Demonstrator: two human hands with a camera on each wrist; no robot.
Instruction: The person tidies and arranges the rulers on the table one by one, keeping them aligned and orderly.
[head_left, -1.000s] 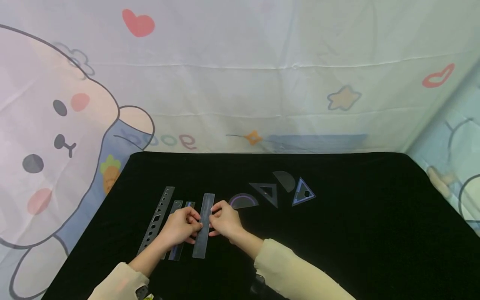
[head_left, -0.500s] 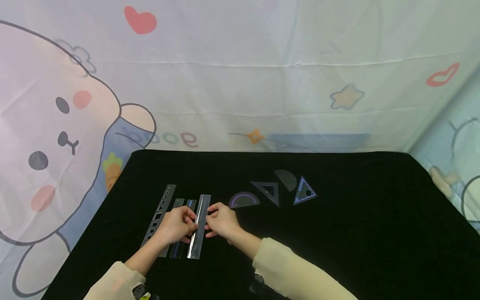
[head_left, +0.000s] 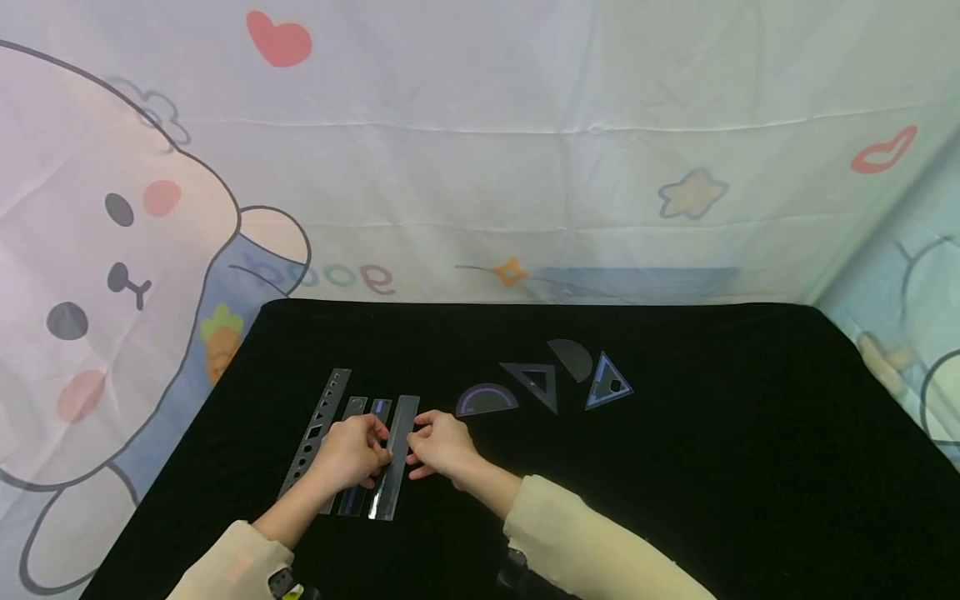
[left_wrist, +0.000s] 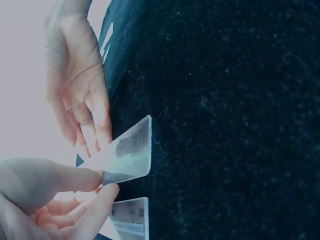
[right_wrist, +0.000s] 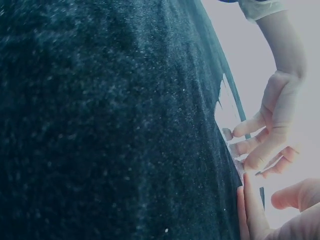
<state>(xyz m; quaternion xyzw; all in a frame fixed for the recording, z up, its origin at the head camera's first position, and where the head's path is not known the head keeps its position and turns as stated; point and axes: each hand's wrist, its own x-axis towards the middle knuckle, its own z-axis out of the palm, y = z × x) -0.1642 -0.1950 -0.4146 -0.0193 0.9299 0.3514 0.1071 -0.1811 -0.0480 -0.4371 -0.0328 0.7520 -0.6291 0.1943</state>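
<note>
A clear straight ruler (head_left: 403, 421) lies between my hands on the black cloth, its long side running away from me. Its left edge is pinched between thumb and index finger of my left hand (head_left: 348, 452). In the left wrist view the ruler (left_wrist: 135, 150) looks slightly tilted. My right hand (head_left: 446, 446) touches the opposite edge with fairly straight fingers, its thumb apart from them in the right wrist view. Partly under my left hand's outline are a blue-striped ruler (head_left: 351, 500) and another clear ruler (head_left: 356, 406). Left of these lies a long stencil ruler (head_left: 327, 404) with cut-out holes.
Beyond my right hand lie a protractor with a purple arc (head_left: 487, 405), a plain clear protractor (head_left: 573, 360), a clear set square (head_left: 548, 383) and a blue-edged set square (head_left: 597, 397). A printed curtain (head_left: 480, 183) hangs behind the black-covered table (head_left: 712, 450).
Both hands have shifted the ruler left and slightly toward me, closer to the blue-striped ruler. The protractors and set squares stay where they were.
</note>
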